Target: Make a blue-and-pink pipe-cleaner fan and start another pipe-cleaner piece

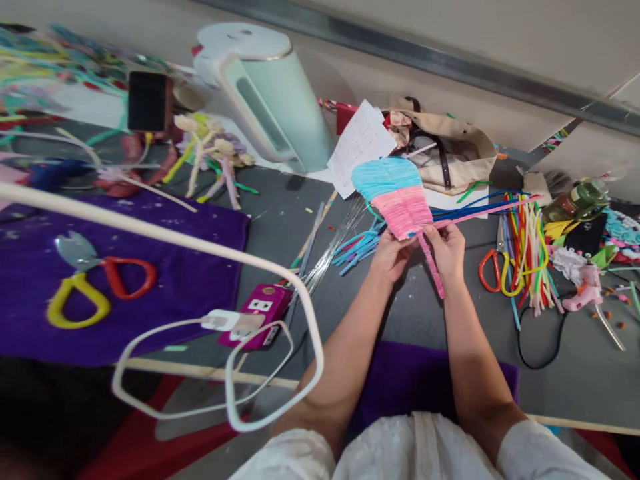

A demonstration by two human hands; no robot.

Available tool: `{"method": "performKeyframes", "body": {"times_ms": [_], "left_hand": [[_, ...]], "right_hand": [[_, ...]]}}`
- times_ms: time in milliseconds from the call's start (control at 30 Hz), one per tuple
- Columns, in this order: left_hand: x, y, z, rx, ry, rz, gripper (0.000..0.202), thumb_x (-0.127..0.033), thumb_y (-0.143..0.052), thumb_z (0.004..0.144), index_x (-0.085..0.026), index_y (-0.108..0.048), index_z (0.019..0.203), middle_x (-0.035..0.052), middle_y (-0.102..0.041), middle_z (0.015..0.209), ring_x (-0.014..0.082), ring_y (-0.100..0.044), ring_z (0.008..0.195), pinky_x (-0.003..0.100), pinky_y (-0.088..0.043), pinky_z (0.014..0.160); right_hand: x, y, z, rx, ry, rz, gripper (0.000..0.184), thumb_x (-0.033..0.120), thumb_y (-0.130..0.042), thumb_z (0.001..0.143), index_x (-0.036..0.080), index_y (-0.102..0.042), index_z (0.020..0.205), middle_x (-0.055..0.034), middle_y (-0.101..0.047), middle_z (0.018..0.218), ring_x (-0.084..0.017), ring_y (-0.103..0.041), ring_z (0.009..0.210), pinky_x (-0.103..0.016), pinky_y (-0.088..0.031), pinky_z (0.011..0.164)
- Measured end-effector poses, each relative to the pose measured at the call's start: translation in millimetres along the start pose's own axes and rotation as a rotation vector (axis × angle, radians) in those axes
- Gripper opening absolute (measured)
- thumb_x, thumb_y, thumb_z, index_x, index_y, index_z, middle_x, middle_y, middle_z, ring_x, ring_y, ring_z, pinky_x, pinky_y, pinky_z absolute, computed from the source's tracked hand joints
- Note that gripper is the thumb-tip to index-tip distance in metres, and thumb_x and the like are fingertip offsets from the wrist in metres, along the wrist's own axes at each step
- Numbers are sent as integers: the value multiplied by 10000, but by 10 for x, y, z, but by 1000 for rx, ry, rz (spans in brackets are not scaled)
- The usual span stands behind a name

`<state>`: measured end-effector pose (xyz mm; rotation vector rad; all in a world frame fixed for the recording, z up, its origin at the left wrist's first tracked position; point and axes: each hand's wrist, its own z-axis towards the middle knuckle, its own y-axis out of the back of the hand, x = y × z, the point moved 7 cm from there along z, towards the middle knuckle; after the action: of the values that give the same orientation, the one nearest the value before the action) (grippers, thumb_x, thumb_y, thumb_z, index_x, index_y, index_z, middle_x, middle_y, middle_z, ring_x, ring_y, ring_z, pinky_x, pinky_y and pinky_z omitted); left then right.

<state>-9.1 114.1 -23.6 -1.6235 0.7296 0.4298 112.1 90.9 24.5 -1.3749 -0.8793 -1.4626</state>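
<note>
A flat piece made of pipe cleaners [400, 200], light blue at the top and pink below, is held up over the grey table. My left hand [391, 259] is closed on its lower edge, the fingertips partly hidden. Close beside it, my right hand [447, 250] pinches a pink pipe cleaner [493, 210] at the panel's bottom corner. One end of this strip runs out to the right; a thicker pink fuzzy length [433, 263] hangs down between my hands. Behind my right hand lie dark blue pipe cleaners [470, 208]. Light blue pipe cleaners [357, 247] rest left of my left hand.
Two pairs of scissors [77, 287] [493, 270] lie left and right. A pale green lamp-like appliance [280, 100] stands behind, near a beige bag [465, 143]. A white cable [200, 247] loops above a purple power strip [260, 313]. A pink glue gun [585, 287] sits far right.
</note>
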Motion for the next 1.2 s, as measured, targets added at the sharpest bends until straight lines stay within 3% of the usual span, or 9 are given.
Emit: {"method": "performKeyframes", "body": {"times_ms": [200, 400, 633, 867, 1200], "left_hand": [[3, 24, -11, -17, 34, -15, 377, -54, -822, 546, -186, -661, 860, -3, -741, 848, 145, -704, 790, 258, -563, 770], [43, -33, -57, 11, 60, -76, 324, -76, -817, 564, -168, -646, 822, -3, -731, 797, 115, -685, 689, 209, -557, 694], [230, -41, -74, 12, 196, -73, 207, -146, -812, 624, -144, -682, 785, 2, -694, 652, 114, -650, 568, 221, -566, 642], [198, -51, -110, 12, 273, -65, 135, -153, -781, 662, -124, -672, 738, 25, -707, 675, 112, -656, 579, 196, -553, 578], [100, -142, -145, 23, 123, 43, 334, -173, -884, 549, -124, -739, 846, 27, -729, 740, 103, -636, 598, 211, -511, 608]], "right_hand": [[-12, -71, -27, 29, -47, 103, 304, 465, -724, 740, 204, -573, 785, 18, -612, 690, -119, -524, 589, -259, -454, 567], [164, -59, -75, -50, 105, 58, 242, 399, -708, 775, 202, -568, 772, 0, -625, 741, -139, -603, 702, -284, -511, 709], [182, 13, -87, -116, 223, -43, 198, 355, -694, 794, 185, -593, 771, -8, -624, 812, -138, -609, 723, -283, -509, 706], [214, 74, -75, -114, 292, -173, 156, 333, -671, 823, 194, -608, 786, -8, -646, 829, -153, -631, 797, -293, -510, 762], [238, 78, -80, -96, 384, -279, 139, 331, -651, 848, 208, -625, 790, -8, -660, 823, -168, -635, 834, -311, -503, 812]]}}
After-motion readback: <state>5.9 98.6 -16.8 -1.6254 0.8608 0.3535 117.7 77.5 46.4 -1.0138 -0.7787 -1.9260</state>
